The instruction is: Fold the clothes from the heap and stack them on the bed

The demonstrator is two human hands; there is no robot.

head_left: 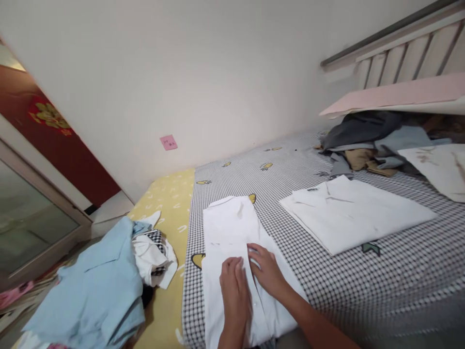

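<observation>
A white shirt (225, 228) lies lengthwise on the checked bedsheet, its sides folded inward into a long strip. My left hand (234, 286) rests on the middle of it, fingers bent and pressed together on the cloth. Just to the right, my right hand (267, 271) has its fingertips at the edge of a folded layer, gripping the fabric there. Part of the shirt is hidden under both hands and forearms. Further right lies a folded white garment (359, 208), flat and apart from my hands.
A light blue garment (98, 281) and a crumpled white and checked one (152, 257) are heaped at the left edge of the bed. Dark and grey clothes (363, 131) are piled at the back right under a pink board (399, 94). A white wall (218, 72) stands behind.
</observation>
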